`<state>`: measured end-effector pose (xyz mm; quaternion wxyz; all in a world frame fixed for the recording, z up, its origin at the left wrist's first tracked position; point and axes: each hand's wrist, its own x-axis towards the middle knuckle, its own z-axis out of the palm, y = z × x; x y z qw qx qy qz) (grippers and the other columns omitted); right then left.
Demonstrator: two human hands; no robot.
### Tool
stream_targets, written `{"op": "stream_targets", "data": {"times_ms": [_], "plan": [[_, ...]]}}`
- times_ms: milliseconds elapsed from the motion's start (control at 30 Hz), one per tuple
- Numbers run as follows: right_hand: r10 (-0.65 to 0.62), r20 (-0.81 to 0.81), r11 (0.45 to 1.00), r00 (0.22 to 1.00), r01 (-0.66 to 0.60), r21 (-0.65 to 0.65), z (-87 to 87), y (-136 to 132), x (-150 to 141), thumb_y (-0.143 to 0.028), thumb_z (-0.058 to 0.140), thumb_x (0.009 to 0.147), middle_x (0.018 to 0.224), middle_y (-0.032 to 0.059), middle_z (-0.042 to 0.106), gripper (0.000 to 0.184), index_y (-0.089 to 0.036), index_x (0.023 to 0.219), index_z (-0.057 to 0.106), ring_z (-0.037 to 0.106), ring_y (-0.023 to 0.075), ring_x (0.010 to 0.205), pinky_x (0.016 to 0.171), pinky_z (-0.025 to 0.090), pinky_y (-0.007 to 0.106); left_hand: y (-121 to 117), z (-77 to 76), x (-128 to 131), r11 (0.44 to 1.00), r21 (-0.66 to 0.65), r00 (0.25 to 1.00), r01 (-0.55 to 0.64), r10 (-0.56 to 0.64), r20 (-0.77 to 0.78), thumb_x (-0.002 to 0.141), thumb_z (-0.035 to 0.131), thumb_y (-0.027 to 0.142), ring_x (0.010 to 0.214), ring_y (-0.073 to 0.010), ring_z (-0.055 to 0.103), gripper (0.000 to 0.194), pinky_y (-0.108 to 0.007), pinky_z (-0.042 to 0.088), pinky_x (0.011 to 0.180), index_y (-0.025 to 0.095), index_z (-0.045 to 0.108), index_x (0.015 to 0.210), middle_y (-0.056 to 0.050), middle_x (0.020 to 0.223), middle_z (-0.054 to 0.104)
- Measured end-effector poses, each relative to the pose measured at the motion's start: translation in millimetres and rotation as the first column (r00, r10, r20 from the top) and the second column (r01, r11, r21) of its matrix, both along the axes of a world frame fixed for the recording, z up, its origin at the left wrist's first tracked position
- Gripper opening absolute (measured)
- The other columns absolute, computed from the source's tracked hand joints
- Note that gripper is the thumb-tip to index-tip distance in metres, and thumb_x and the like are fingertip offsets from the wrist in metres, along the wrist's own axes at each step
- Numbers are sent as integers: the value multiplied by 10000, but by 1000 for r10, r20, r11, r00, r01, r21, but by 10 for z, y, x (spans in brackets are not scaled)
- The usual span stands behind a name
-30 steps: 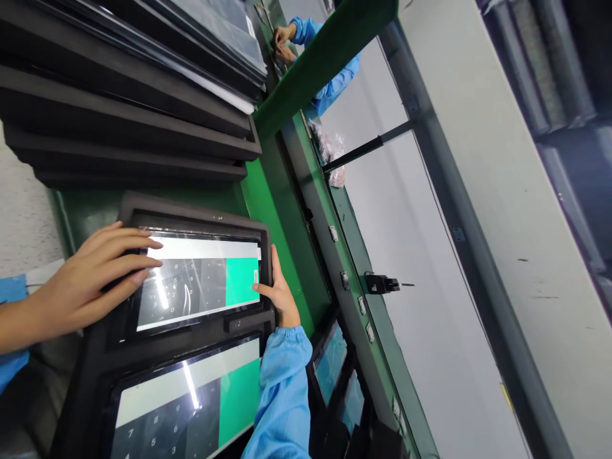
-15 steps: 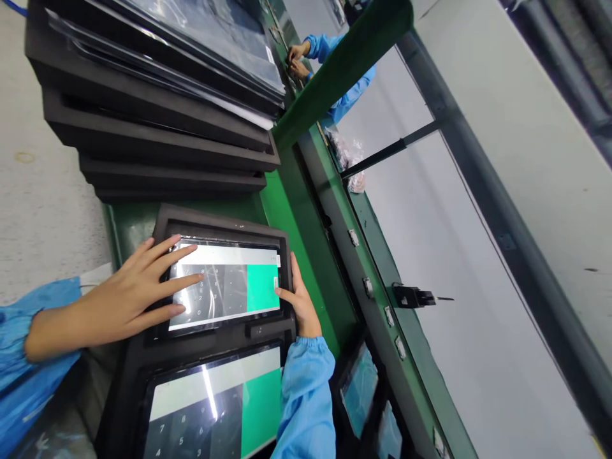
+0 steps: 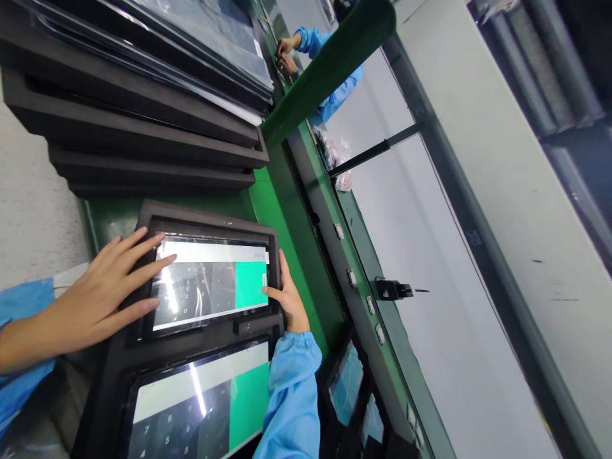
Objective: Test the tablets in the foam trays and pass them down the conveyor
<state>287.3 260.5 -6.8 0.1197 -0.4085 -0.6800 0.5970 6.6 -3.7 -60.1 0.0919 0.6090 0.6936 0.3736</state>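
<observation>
A tablet (image 3: 215, 306) with a lit keypad screen, a green block and clear film on it lies in a dark foam tray (image 3: 210, 217). My left hand (image 3: 108, 284) is open at its left end, fingers spread over the screen's edge. Whether the fingertips touch the glass I cannot tell. My right hand (image 3: 291, 299) grips the right edge of the foam tray, thumb resting on the tablet's end by a small label, fingers along the tray's outer side. A second tablet (image 3: 205, 414) with the same keypad lies below it, partly cut off by the frame.
Stacked dark foam trays (image 3: 143, 137) with film-covered panels rise at the upper left. A green post (image 3: 329, 73) stands behind the green bench (image 3: 277, 204). Two film-covered screens (image 3: 347, 386) lie at the lower right. A co-worker's hands (image 3: 288, 54) are at the far end.
My left hand has drawn back leftward from the keypad. Small characters now show in the screen's white strip. The view has shifted slightly; my right hand keeps its place on the tray.
</observation>
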Motion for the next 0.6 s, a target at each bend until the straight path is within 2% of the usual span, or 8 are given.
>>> {"op": "stream_targets", "data": {"times_ms": [67,133,233,400,600], "plan": [[-10,19,1000,1000,10,20,-22,9,-7,-363,857,727,1639,-31,389,1061,-350,1608,264,401,273,1502,1265,278,449,-8,14,23,1000,13,997,-10,9,73,994,436,411,1574,-312,140,654,-536,77,1295,403,161,1587,25,1692,188],[-20,27,999,999,19,31,-38,13,-18,-392,827,774,1644,-29,379,992,-342,1603,284,380,264,1514,1273,260,445,-17,54,53,999,46,997,19,-23,76,987,455,393,1576,-294,135,661,-501,51,1302,403,173,1585,40,1687,200],[-15,18,1000,1000,14,19,-34,13,-18,-398,823,777,1638,-33,391,953,-340,1588,325,393,266,1508,1262,292,443,-16,164,115,989,88,992,121,-123,13,967,501,360,1567,-276,181,632,-465,68,1306,414,277,1555,52,1670,251],[-5,-4,1000,1000,5,-3,-20,17,-1,-350,893,666,1621,-42,422,1053,-348,1572,357,429,278,1484,1247,328,430,68,351,239,958,119,962,262,-250,-107,950,525,382,1544,-265,265,578,-466,138,1307,389,394,1514,31,1635,350],[-58,5,998,998,58,-12,-62,-1,-36,-390,827,761,1573,-29,494,911,-344,1558,387,479,279,1448,1239,346,460,245,431,352,947,88,951,308,-303,-63,951,554,570,1528,-216,310,444,-381,88,1318,400,575,1360,70,1581,440]]}}
